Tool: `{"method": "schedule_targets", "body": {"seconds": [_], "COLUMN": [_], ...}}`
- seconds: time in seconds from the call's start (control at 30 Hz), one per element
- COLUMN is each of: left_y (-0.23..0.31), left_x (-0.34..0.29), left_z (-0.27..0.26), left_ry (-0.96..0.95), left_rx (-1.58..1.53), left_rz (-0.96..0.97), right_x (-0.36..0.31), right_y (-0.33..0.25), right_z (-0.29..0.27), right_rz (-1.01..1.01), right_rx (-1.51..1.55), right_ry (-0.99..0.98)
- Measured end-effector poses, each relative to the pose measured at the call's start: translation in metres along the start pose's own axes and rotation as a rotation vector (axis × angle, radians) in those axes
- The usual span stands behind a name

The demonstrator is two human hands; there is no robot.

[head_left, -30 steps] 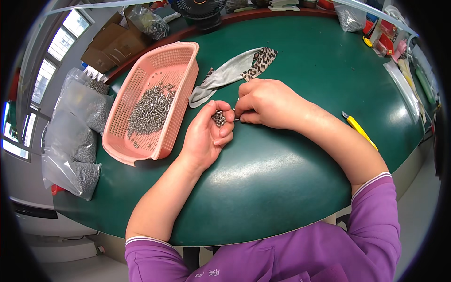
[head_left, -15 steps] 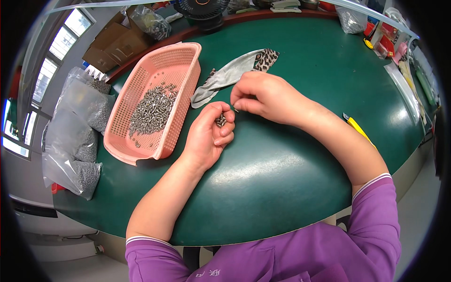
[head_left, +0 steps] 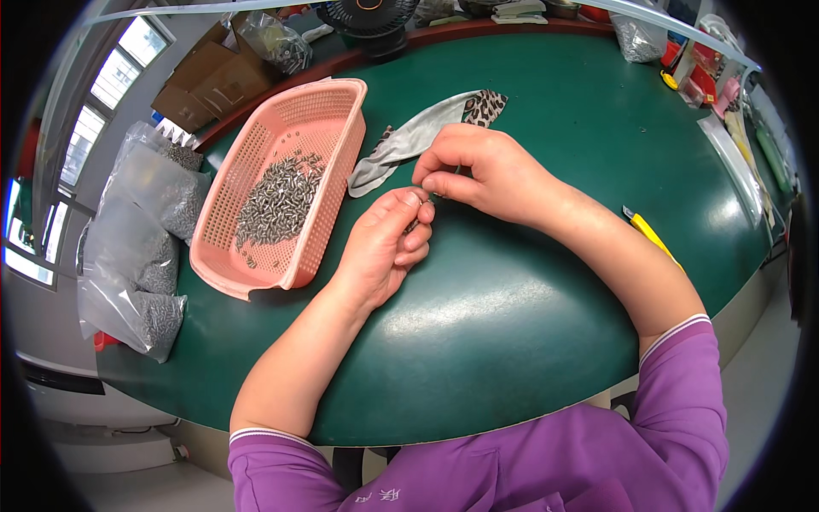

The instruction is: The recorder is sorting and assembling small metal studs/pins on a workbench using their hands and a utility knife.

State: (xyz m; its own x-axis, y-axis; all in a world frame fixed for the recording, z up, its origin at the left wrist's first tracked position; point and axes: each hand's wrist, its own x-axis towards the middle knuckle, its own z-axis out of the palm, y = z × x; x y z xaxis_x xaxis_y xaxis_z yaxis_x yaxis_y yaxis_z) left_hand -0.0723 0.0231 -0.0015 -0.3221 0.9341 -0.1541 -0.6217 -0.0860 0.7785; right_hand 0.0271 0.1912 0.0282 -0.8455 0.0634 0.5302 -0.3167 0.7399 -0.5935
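My left hand (head_left: 380, 243) is curled round several small metal pins (head_left: 412, 226), mostly hidden by its fingers. Its thumb and index finger meet at the top, close to the fingertips of my right hand (head_left: 490, 175). That right hand is closed in a pinch; the tiny piece at its fingertips is too small to make out clearly. Left of both hands, a pink perforated plastic basket (head_left: 334, 192) holds a heap of short silvery metal pins (head_left: 277, 205). A grey cloth with leopard-print ends (head_left: 414, 141) lies just behind my hands.
Clear plastic bags of small metal parts (head_left: 153, 264) stand at the left. A yellow utility knife (head_left: 653, 235) lies beyond my right forearm on the green table (head_left: 512, 341). At the back are a cardboard box (head_left: 217, 81) and a black fan (head_left: 367, 17).
My left hand has moved slightly right and up, bringing its thumb and index finger together near the right fingertips. The pins in its palm are now more covered.
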Motion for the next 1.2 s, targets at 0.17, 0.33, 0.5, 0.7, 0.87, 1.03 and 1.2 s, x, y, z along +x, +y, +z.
{"method": "schedule_targets", "body": {"seconds": [0.17,0.33,0.5,0.7,0.87,1.03,1.2], "left_y": [-0.001,0.001,0.000,-0.002,-0.002,-0.002,-0.001], "left_x": [0.000,0.000,0.001,0.002,0.002,0.001,0.002], "left_z": [0.003,0.004,0.001,-0.002,-0.002,-0.003,0.001], "left_ry": [0.051,0.055,0.072,0.064,0.130,0.140,0.138], "left_rx": [0.003,-0.033,-0.060,-0.120,-0.201,-0.213,-0.099], "left_rz": [0.017,0.006,0.001,0.069,0.077,0.075,0.043], "right_x": [-0.001,-0.002,-0.004,-0.010,-0.014,-0.014,-0.006], "right_y": [0.003,0.006,0.006,0.007,0.007,0.008,0.007], "right_z": [0.001,0.001,0.002,0.009,0.015,0.018,0.013], "right_rz": [0.006,0.011,0.089,-0.030,-0.032,-0.046,0.051], "right_rx": [-0.065,-0.119,-0.158,-0.289,-0.329,-0.323,-0.080], "right_ry": [0.037,0.052,0.018,-0.016,-0.092,-0.098,0.029]}}
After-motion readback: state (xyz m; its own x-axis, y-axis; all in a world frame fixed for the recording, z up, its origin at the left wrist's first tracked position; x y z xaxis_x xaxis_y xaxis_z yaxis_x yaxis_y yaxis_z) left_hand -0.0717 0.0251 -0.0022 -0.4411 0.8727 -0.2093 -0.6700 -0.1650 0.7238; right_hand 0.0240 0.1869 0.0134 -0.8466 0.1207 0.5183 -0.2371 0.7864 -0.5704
